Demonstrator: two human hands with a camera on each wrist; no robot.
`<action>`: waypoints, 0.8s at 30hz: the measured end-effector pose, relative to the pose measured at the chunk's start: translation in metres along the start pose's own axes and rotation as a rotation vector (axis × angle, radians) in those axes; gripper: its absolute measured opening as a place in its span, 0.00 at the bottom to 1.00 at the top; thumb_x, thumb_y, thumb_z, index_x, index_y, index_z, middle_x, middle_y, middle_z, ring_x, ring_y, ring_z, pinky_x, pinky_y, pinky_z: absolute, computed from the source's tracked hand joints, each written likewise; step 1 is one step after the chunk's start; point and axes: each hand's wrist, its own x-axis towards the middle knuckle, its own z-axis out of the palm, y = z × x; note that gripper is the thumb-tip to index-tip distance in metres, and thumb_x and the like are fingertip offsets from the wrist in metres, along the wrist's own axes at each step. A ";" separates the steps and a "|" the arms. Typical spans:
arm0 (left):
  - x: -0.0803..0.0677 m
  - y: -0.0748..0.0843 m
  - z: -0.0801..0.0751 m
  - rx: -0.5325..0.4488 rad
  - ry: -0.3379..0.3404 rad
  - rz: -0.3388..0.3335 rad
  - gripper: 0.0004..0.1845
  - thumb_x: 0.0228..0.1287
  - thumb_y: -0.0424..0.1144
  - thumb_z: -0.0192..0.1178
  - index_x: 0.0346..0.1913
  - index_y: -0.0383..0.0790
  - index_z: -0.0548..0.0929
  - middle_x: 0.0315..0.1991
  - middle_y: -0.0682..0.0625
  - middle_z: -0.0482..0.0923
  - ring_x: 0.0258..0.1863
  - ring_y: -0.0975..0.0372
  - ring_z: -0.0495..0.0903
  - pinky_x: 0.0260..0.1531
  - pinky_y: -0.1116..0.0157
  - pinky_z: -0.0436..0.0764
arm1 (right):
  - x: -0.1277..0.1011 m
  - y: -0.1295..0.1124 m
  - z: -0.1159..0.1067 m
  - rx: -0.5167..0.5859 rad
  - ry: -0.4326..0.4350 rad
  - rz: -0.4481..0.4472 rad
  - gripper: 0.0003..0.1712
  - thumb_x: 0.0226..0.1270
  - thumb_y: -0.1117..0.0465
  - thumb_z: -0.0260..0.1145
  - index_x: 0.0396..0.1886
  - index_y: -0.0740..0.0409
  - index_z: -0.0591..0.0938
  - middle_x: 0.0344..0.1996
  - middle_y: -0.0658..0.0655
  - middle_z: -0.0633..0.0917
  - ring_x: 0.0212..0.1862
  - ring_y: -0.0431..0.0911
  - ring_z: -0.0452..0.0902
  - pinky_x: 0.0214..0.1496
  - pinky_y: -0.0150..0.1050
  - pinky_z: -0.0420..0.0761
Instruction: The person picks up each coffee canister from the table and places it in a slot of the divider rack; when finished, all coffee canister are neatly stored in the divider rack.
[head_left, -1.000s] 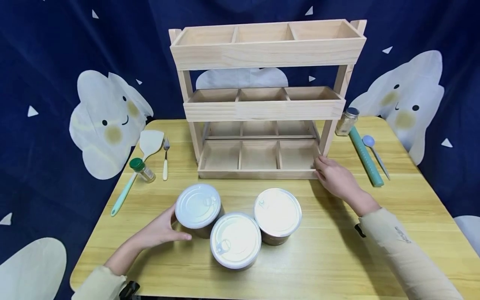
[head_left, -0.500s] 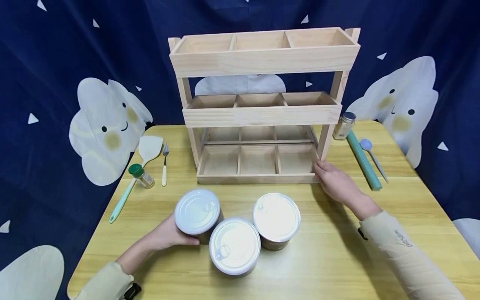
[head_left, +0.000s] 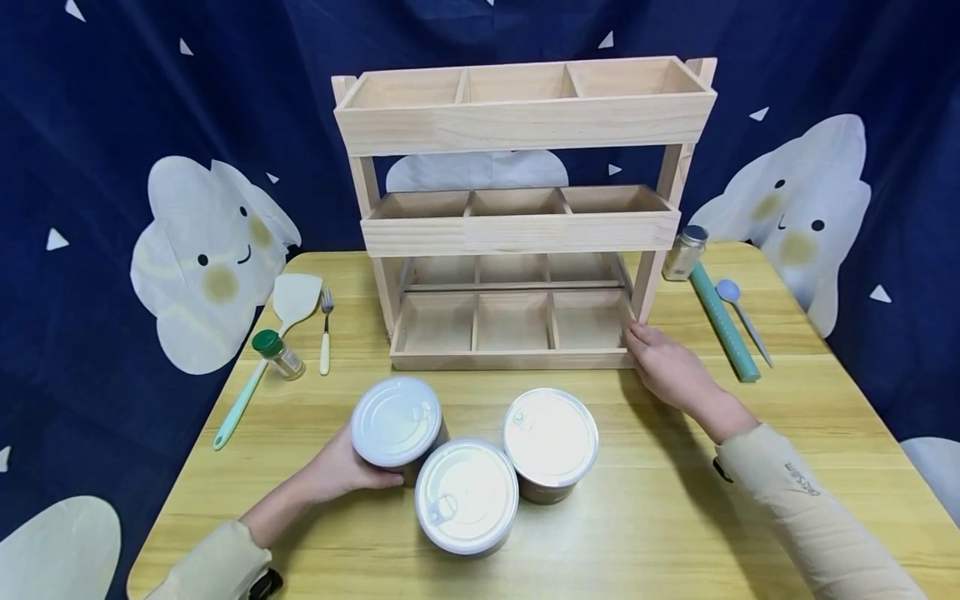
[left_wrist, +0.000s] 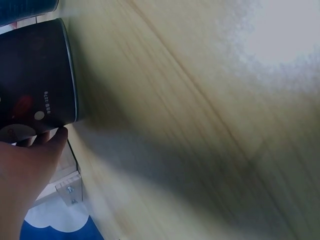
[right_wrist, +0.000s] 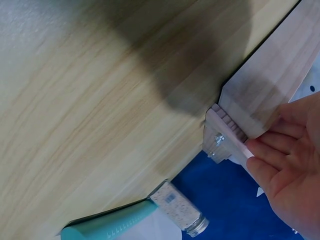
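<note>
Three cans with pale pull-ring lids stand close together on the table. My left hand (head_left: 330, 475) grips the left can (head_left: 396, 421), thumb at its near side and the other fingers mostly hidden behind it. In the left wrist view this can (left_wrist: 35, 80) has a dark printed side. Beside it are the front can (head_left: 467, 500) and the right can (head_left: 551, 437). My right hand (head_left: 671, 367) holds the front right corner of the three-tier wooden rack (head_left: 517, 235) at its bottom tray; the right wrist view shows the fingers (right_wrist: 265, 172) against the end of the rack.
On the left lie a spatula (head_left: 296, 298), a fork (head_left: 326, 333) and a green-capped jar (head_left: 279, 354). To the right are a silver-lidded jar (head_left: 684, 254), a teal stick (head_left: 723, 321) and a lilac spoon (head_left: 728, 291). A patterned curtain (head_left: 60, 150) hangs behind the table.
My left thumb and fingers have closed in around the left can, which has hardly moved. The right hand stays on the rack corner. The head view has tilted slightly upward.
</note>
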 end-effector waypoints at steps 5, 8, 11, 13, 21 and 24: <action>0.001 -0.002 -0.001 0.002 0.015 0.002 0.56 0.41 0.30 0.79 0.74 0.49 0.58 0.64 0.54 0.72 0.64 0.72 0.71 0.66 0.79 0.62 | 0.002 -0.003 -0.001 -0.018 0.009 -0.010 0.21 0.68 0.70 0.59 0.59 0.76 0.75 0.60 0.75 0.77 0.61 0.67 0.75 0.64 0.58 0.75; 0.002 -0.003 -0.001 0.005 0.019 0.004 0.57 0.40 0.30 0.79 0.74 0.50 0.58 0.65 0.55 0.72 0.64 0.72 0.70 0.66 0.80 0.62 | 0.002 -0.004 -0.002 -0.025 0.001 -0.007 0.21 0.68 0.70 0.59 0.59 0.76 0.75 0.60 0.75 0.77 0.62 0.67 0.75 0.65 0.58 0.75; 0.002 -0.005 0.001 0.007 0.027 0.015 0.58 0.39 0.30 0.80 0.74 0.49 0.57 0.65 0.55 0.72 0.64 0.72 0.70 0.66 0.80 0.61 | 0.001 -0.004 -0.003 -0.030 -0.013 0.002 0.22 0.68 0.70 0.59 0.59 0.76 0.75 0.60 0.75 0.77 0.62 0.67 0.74 0.65 0.58 0.75; 0.002 -0.005 0.002 0.004 0.036 0.025 0.58 0.38 0.29 0.80 0.74 0.49 0.58 0.64 0.56 0.72 0.64 0.72 0.71 0.66 0.80 0.62 | 0.001 -0.005 -0.003 -0.030 -0.017 0.005 0.22 0.68 0.70 0.59 0.59 0.76 0.75 0.60 0.75 0.77 0.62 0.67 0.74 0.65 0.58 0.75; 0.003 -0.001 0.007 0.003 0.063 0.004 0.58 0.36 0.30 0.81 0.73 0.51 0.59 0.64 0.54 0.73 0.63 0.72 0.72 0.66 0.79 0.63 | 0.002 -0.005 -0.001 -0.035 0.001 0.004 0.21 0.68 0.70 0.59 0.59 0.76 0.75 0.60 0.75 0.77 0.62 0.67 0.75 0.65 0.58 0.75; 0.005 -0.001 0.007 0.009 0.066 -0.003 0.59 0.37 0.31 0.81 0.74 0.51 0.57 0.65 0.49 0.72 0.64 0.72 0.71 0.66 0.79 0.63 | 0.002 -0.004 -0.001 -0.035 0.003 0.008 0.21 0.67 0.70 0.59 0.59 0.76 0.75 0.60 0.75 0.77 0.61 0.67 0.75 0.64 0.58 0.75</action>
